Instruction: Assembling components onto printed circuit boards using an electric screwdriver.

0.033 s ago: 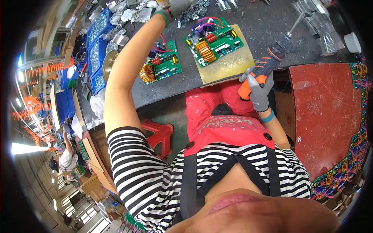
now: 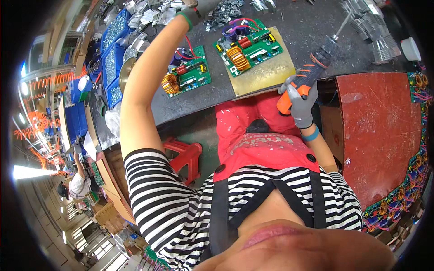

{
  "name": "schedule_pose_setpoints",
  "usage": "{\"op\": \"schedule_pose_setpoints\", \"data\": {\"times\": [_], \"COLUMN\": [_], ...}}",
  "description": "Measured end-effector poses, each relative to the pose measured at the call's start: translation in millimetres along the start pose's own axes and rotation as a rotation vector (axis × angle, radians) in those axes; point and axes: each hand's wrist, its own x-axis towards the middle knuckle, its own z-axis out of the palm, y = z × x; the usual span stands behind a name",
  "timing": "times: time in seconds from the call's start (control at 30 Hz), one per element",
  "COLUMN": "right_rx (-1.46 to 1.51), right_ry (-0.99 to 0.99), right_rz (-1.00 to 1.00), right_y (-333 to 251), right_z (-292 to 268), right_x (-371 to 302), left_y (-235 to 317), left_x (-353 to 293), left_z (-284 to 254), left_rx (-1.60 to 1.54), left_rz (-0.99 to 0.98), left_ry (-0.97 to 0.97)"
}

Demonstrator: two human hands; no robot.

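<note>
My right hand (image 2: 300, 106), in a grey glove, is wrapped round an orange-and-black electric screwdriver (image 2: 307, 74) at the table's front edge. Its long metal bit points away toward the upper right. My left arm stretches far forward; the gloved left hand (image 2: 199, 16) is cut off by the top edge, so its fingers hardly show. Between the hands, a green circuit board (image 2: 260, 50) with a copper coil and purple capacitors lies on a yellowish plate (image 2: 266, 77). Left of it, a second board (image 2: 194, 81) of the same kind lies on the dark table, partly behind my forearm.
Blue bins (image 2: 110, 65) of small metal parts stand at the left. Small metal pieces (image 2: 224, 16) lie in a heap near my left hand. Finned heat sinks (image 2: 379, 40) and a white cup (image 2: 410, 49) are at the far right. A red stool (image 2: 187, 158) is below.
My left hand has shifted slightly left and further out at the top edge. The right hand and screwdriver have barely moved.
</note>
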Motion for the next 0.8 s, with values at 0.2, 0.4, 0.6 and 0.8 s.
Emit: {"op": "schedule_pose_setpoints", "data": {"times": [0.2,0.4,0.6,0.8], "right_rx": [-0.038,-0.029,-0.144,-0.255], "right_ry": [-0.046,-0.169,-0.245,-0.376], "right_rz": [0.066,0.266,0.328,0.395], "right_y": [-1.8,-21.9,-26.3,-37.1], "right_z": [-20.3,-21.7,-23.8,-24.7], "right_x": [8.6,-12.7,-34.2,-35.0], "left_y": [67.4,60.4,40.7,46.1], "left_x": [-64.0,-92.7,-79.6,-92.6], "left_z": [-19.5,-12.5,7.1,-5.1], "left_rx": [0.456,0.543,0.734,0.8], "left_rz": [0.122,0.191,0.121,0.329], "left_ry": [0.072,-0.091,-0.265,-0.137]}}
